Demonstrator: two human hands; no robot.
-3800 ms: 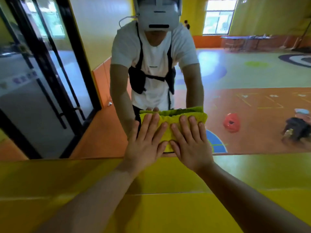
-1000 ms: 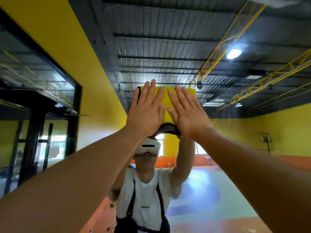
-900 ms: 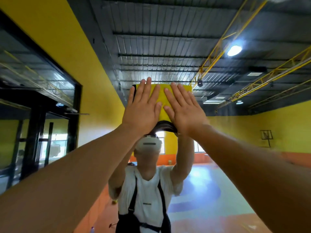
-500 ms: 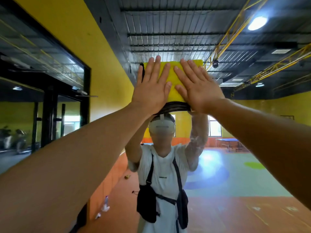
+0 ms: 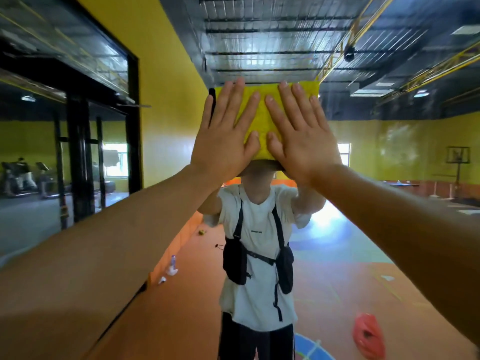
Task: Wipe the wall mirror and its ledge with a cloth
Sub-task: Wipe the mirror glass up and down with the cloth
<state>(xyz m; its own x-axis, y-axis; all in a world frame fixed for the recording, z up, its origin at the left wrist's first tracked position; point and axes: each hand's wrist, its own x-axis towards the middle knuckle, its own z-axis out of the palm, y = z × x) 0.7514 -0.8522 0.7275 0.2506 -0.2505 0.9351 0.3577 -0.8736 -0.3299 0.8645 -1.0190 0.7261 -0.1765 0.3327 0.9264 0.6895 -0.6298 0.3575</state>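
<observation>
High on the large wall mirror [image 5: 376,157], two flat hands press a folded yellow microfibre cloth [image 5: 262,110] against the glass.

Head view: left hand [image 5: 223,141] and right hand [image 5: 301,141] lie side by side on the cloth, fingers straight and spread, gripping nothing. To wipe well, I judge it takes even pressure from both palms, overlapping straight strokes and a cloth kept flat. The ledge is out of view. The glass reflects a person in a white T-shirt with black chest harness [image 5: 257,245], black-framed glass doors [image 5: 78,152] and a red object [image 5: 367,336] on the orange floor [image 5: 207,307]. These are only reflections, so none blocks the cloth.
</observation>
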